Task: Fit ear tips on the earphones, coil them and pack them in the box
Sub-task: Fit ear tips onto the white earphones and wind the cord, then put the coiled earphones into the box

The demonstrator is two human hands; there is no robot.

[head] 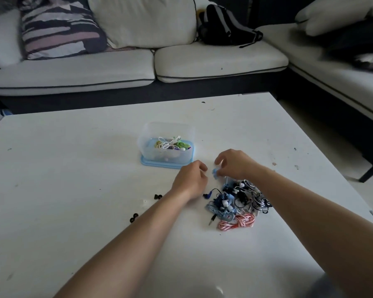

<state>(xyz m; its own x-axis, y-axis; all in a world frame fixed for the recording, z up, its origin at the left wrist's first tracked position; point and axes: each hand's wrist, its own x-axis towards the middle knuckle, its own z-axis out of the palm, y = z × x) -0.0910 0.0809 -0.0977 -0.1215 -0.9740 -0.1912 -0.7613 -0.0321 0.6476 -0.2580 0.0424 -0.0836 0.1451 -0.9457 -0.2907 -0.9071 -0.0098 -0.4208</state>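
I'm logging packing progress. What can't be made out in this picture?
Head view:
Left hand: back faces camera, hiding anything held.
Blue piece in grip of right hand: too small to identify.
Box contents: tangled, blurred by cloudy wall.
Earphone pile: overlapping cords, count unclear.

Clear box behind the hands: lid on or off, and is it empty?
Lid off, not empty. The box stands on its blue lid, top open, with white and green coiled earphones inside.

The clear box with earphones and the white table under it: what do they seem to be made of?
The clear rectangular box looks like frosted translucent plastic: the coiled earphones show hazily through its walls. The white table seems painted or laminated board, semi-matt, with soft reflections and small scuffs.
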